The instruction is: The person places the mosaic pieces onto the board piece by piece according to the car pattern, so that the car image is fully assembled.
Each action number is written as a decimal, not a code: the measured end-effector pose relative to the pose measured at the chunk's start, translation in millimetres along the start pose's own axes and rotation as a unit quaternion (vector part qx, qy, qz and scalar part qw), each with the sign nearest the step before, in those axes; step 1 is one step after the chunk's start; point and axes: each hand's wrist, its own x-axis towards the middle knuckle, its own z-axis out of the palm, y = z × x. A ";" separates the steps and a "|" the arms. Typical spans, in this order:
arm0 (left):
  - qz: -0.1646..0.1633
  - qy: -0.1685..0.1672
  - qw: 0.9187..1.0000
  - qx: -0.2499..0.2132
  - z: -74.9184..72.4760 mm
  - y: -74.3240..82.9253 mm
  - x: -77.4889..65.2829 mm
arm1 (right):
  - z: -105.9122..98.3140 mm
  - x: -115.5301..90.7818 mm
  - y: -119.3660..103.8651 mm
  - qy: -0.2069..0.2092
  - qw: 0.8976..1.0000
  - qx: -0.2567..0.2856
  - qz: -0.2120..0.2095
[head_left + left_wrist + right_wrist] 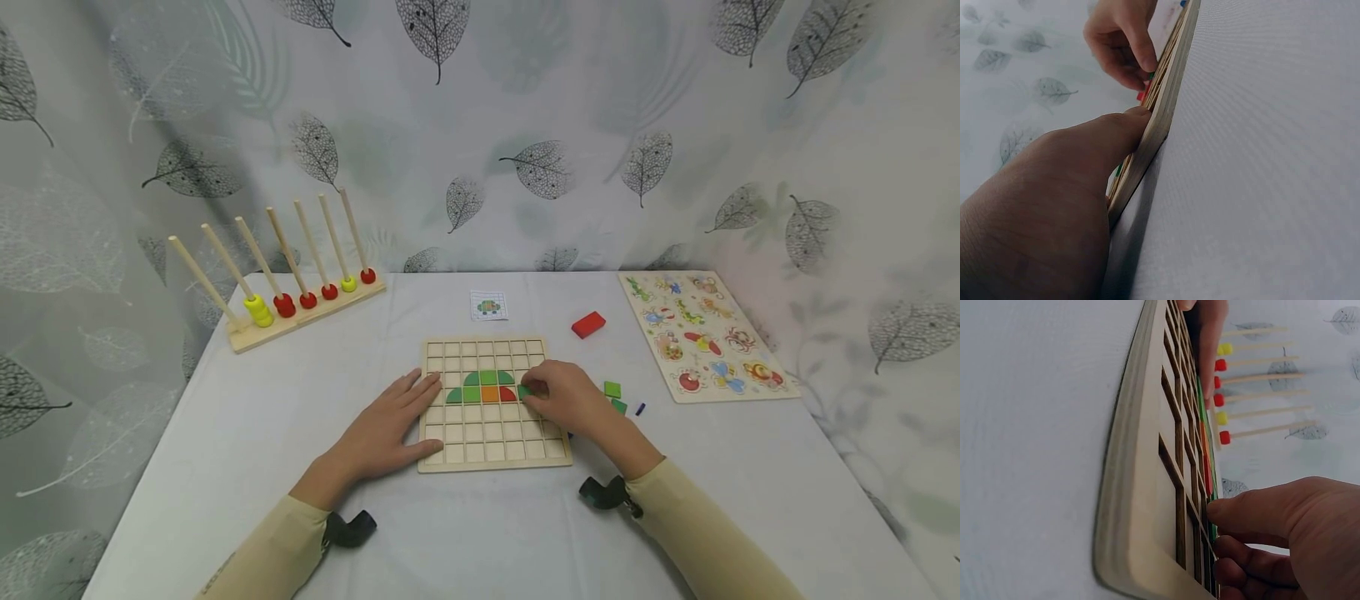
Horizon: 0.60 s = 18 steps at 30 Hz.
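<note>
A wooden grid board [495,468] lies on the white table, with green, orange and red tiles set in its middle rows. My left hand [384,427] rests along the board's left side, fingers extended and thumb at its lower left corner. Over the board's right part, my right hand [573,404] pinches a green tile [522,391] between thumb and fingers, just right of the red quarter-round tile [507,393]. An orange square tile [490,394] sits left of the red one. In the right wrist view the right thumb and fingertips [1219,512] are right at the grid.
Loose green tiles [612,389] and a small blue piece [640,409] lie right of the board. Behind are a picture card [489,306] and a red block [588,324]. A peg stand with beads [307,315] stands back left; an animal puzzle board [705,337] lies back right.
</note>
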 end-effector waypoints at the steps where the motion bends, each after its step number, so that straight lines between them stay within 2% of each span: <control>1: 0.000 -0.001 1.000 0.001 -0.1 0.0 0.0 | 0.2 -0.1 0.1 0.001 1.000 0.001 -0.001; 18: -0.005 -0.008 1.000 -0.004 1.3 -1.5 0.6 | -1.2 -0.3 0.6 -0.001 1.000 0.008 -0.009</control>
